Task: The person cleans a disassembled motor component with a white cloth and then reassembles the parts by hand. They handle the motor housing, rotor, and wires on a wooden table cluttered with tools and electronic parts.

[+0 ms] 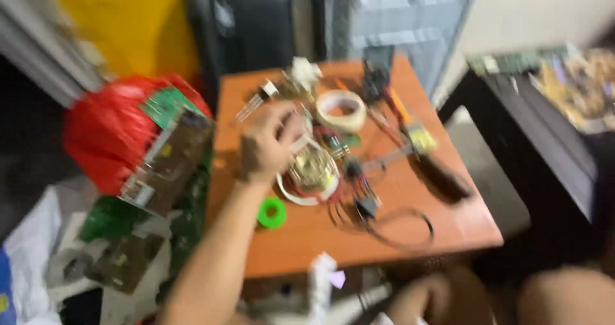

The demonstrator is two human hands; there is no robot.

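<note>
- The left hand (269,144) is in the middle of the frame, reaching out over a small orange-brown wooden table (410,232). Its fingers are curled, and the picture is too blurry to tell if they hold anything.
- Just right of the hand, and a bit lower, sits a round white dish with shiny gold and clear bits in it (312,173). The hand is touching it or almost touching it; the blur hides which.
- The right hand is not in the picture.
- Below the dish, near the arm, lies a small bright green ring (272,213).
- Above the dish, toward the top of the table, lies a roll of pale cream tape (341,109).
- To the right of the dish is a messy bunch of black and red wires (384,216), reaching down to the lower edge of the table.
- Farther right lies a long tool with an orange and black handle (419,142).
- At the left of the frame is a big red plastic bag (106,136), with green and brown circuit boards (168,155) leaning against it.
- Behind the table, at the top, stands a black chair (240,33) in front of a yellow wall (128,24).
</note>
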